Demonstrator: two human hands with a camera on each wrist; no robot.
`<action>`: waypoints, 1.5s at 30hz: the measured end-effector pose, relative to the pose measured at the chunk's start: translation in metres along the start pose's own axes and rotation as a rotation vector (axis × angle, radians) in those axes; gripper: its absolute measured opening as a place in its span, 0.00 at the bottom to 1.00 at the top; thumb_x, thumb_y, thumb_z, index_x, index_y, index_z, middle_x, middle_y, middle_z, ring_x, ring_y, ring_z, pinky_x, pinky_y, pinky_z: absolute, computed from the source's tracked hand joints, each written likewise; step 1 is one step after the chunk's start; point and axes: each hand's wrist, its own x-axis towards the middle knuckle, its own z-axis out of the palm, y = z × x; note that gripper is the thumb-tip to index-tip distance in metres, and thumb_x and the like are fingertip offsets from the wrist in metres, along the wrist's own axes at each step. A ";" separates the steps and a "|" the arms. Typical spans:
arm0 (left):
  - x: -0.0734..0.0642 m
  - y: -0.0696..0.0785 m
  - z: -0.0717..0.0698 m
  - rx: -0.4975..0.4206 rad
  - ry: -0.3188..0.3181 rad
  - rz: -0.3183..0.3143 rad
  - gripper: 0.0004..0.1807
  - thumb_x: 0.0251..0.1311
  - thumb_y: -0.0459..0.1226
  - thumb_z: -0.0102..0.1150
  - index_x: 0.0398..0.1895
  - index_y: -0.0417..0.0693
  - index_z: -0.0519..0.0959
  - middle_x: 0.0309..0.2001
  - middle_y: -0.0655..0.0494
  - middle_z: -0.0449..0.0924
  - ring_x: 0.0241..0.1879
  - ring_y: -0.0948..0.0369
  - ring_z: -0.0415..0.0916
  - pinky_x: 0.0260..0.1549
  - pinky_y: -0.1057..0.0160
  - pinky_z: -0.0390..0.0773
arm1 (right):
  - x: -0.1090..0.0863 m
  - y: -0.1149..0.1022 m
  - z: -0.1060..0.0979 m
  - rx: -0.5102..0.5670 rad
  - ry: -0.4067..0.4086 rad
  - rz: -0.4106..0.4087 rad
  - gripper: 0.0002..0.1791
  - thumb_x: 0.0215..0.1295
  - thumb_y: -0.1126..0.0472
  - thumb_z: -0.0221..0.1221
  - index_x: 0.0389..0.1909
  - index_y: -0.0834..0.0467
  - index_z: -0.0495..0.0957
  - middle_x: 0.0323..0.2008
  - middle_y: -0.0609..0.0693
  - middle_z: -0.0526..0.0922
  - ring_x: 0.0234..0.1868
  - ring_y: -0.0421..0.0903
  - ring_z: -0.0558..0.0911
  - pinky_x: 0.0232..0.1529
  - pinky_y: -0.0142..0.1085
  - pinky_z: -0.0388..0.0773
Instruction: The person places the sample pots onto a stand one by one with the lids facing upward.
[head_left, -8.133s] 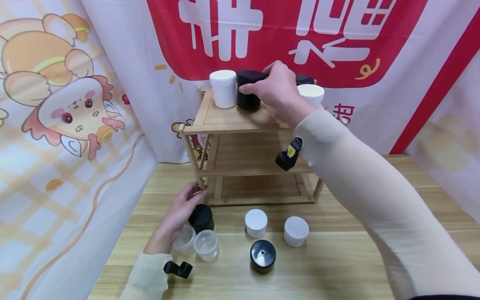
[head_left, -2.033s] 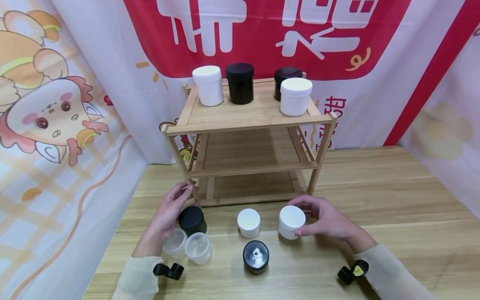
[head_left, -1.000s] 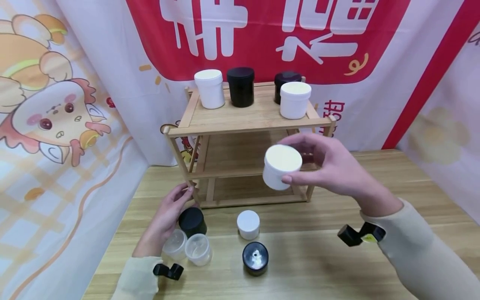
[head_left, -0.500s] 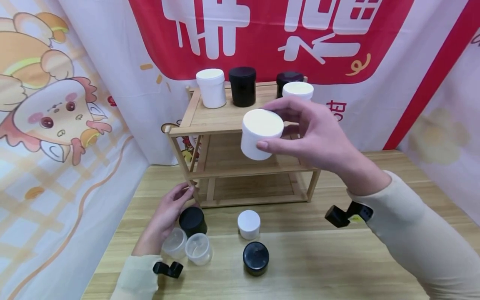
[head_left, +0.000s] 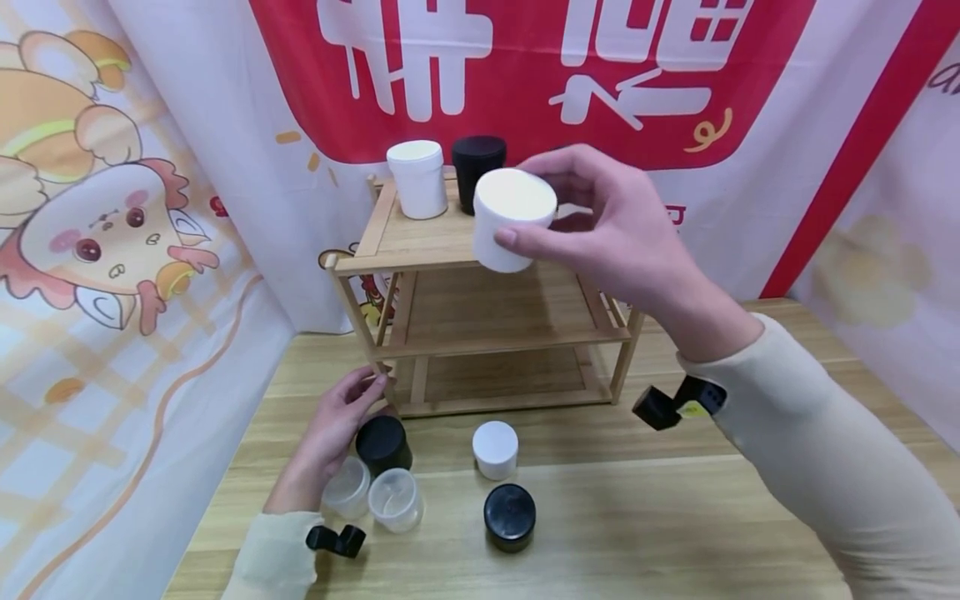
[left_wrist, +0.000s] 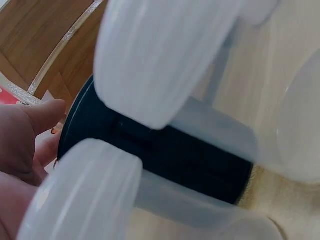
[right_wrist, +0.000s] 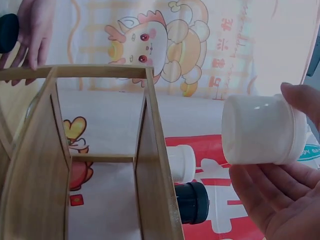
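Observation:
My right hand holds a white lidded jar between thumb and fingers, raised in front of the top shelf's front edge. In the right wrist view the same white jar lies across the fingers, apart from the rack. My left hand grips the front left leg of the wooden rack low down, its fingers around it. Just below that hand stands a black jar, partly overlapped by two clear cups in the left wrist view.
On the top shelf stand a white jar and a black jar; the shelf's right side is hidden behind my right hand. A clear cup, a short white jar and a short black jar stand on the table.
My right hand moved from the shelf top down to the white jar on the table, picked it up and raised it to shelf height. The left hand stays at the leg.

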 end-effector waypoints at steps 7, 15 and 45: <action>0.001 -0.001 0.002 0.010 0.021 0.050 0.34 0.83 0.52 0.52 0.81 0.41 0.64 0.77 0.39 0.67 0.76 0.49 0.65 0.72 0.51 0.80 | 0.010 -0.003 0.004 0.014 -0.003 0.046 0.32 0.63 0.51 0.77 0.66 0.50 0.79 0.62 0.46 0.84 0.61 0.44 0.85 0.62 0.43 0.86; 0.001 0.003 -0.001 0.080 0.024 0.091 0.30 0.85 0.49 0.50 0.79 0.41 0.69 0.75 0.39 0.73 0.73 0.53 0.72 0.70 0.62 0.80 | 0.011 0.000 0.006 0.004 -0.033 0.058 0.32 0.63 0.50 0.77 0.67 0.49 0.79 0.63 0.46 0.82 0.60 0.45 0.85 0.61 0.44 0.87; 0.002 -0.001 -0.002 0.062 0.037 0.047 0.30 0.82 0.49 0.56 0.79 0.45 0.70 0.75 0.41 0.75 0.66 0.61 0.77 0.69 0.60 0.82 | 0.046 0.009 0.052 -0.175 -0.031 0.194 0.39 0.61 0.40 0.76 0.69 0.50 0.76 0.62 0.48 0.84 0.61 0.45 0.82 0.64 0.45 0.80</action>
